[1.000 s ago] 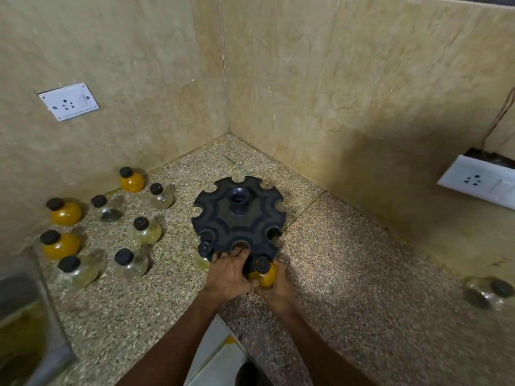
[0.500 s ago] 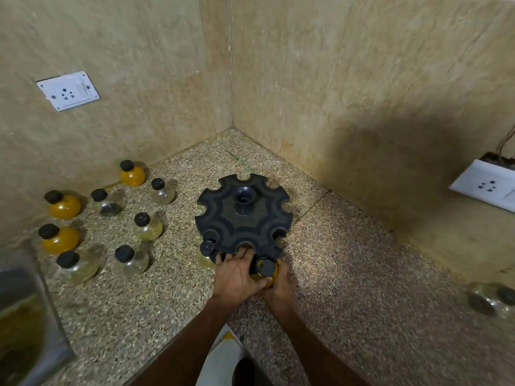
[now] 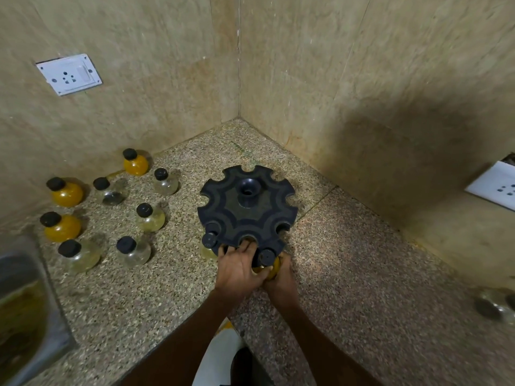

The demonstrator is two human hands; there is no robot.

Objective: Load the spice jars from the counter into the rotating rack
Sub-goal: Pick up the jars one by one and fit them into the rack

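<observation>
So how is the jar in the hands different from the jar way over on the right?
The held jar is yellow inside; the far-right jar looks clear. The held jar stands upright, its cap up, at the black rack, gripped by the right hand while the left hand rests on the rack. The far-right jar seems to lie tipped over, alone on the counter. Both have dark caps.

Bare counter [image 3: 348,274] right of rack [image 3: 246,210]; jars [image 3: 111,207] crowding left.
</observation>
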